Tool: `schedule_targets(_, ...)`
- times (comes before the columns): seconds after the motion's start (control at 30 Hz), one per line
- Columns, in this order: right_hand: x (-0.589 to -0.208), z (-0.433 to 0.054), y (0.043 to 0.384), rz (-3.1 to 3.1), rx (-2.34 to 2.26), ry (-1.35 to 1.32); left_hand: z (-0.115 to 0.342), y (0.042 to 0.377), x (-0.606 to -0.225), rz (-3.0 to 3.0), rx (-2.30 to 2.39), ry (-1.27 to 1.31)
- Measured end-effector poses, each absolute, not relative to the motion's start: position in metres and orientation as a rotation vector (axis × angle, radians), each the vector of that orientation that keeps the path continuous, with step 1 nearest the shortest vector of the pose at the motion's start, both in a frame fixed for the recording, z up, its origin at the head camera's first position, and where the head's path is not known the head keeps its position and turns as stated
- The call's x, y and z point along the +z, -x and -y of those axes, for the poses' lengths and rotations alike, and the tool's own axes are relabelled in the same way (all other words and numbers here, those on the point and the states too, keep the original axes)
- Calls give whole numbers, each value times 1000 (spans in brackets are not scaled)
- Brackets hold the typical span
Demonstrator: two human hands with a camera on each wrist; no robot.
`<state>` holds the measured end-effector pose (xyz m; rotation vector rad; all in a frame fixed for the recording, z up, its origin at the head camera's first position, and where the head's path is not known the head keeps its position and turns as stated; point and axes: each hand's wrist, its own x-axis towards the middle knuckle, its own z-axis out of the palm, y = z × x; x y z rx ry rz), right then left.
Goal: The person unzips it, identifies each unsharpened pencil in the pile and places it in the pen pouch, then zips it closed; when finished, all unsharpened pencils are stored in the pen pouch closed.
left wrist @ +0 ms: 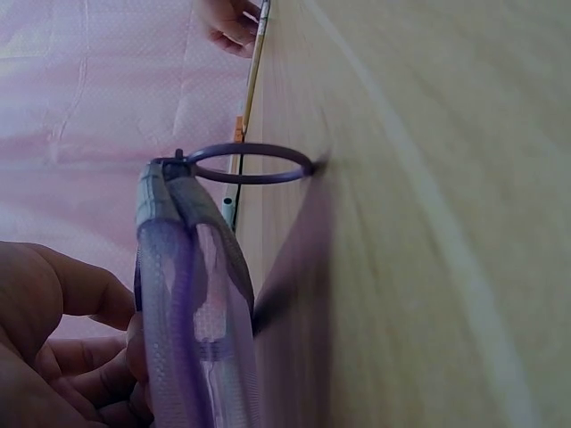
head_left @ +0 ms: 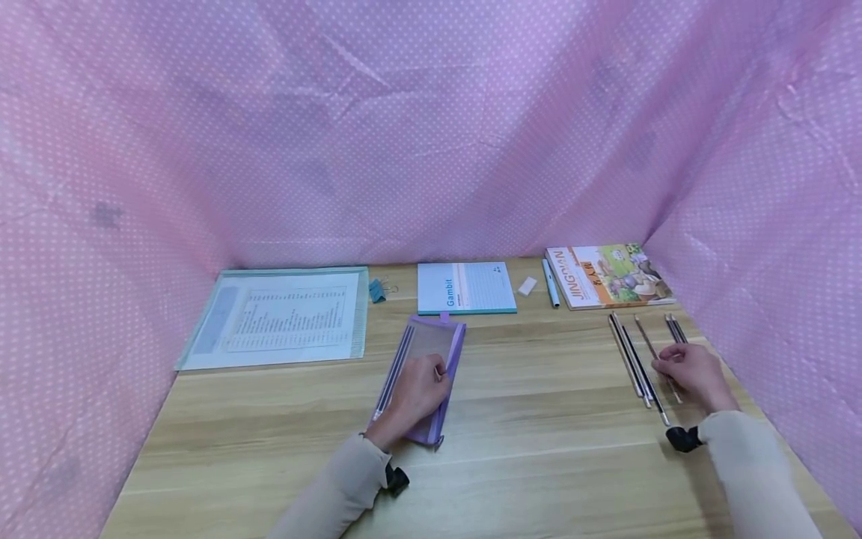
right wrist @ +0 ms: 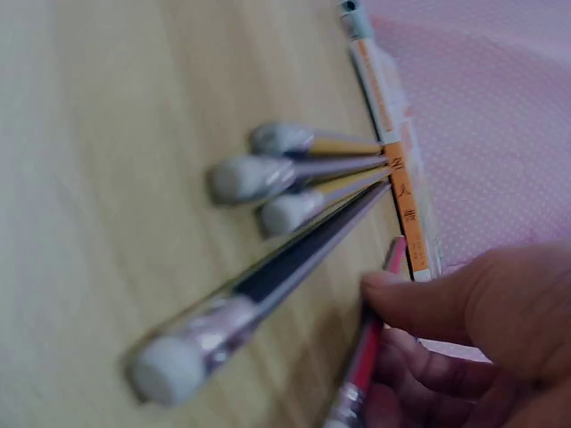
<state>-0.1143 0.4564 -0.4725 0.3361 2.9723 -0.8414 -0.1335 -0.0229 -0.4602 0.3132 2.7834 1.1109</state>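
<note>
My left hand (head_left: 419,385) pinches the upper side of a purple mesh zip pouch (head_left: 456,348) lying on the table. In the left wrist view the pouch (left wrist: 201,312) stands slightly raised at its zip end, with a purple ring pull (left wrist: 254,180) hanging there. Several striped pencils (head_left: 396,368) show through the mesh along its left side. At the right, my right hand (head_left: 697,372) holds a red pencil (right wrist: 364,352) between thumb and fingers. Left of it lies a group of pencils (head_left: 633,363) with white eraser ends; further dark pencils (head_left: 676,328) lie beyond the hand, partly hidden.
Along the back lie a clear document folder (head_left: 269,322), a teal binder clip (head_left: 377,291), a Gambit notebook (head_left: 478,288), a white eraser (head_left: 527,286), a light blue pen (head_left: 551,283) and a picture-covered book (head_left: 609,277). Pink dotted cloth (head_left: 431,150) surrounds the table (head_left: 525,449).
</note>
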Motion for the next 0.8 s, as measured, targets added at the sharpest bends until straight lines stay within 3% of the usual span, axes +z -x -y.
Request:
schedule_targets(0.57,-474,-466,101,-3129,-578,-613,23,134,-463,-2791,1095,-327)
schedule_targets(0.8,-472,-452,108,-2963,-794,-343,22,134,-463,-2789,1092,-317)
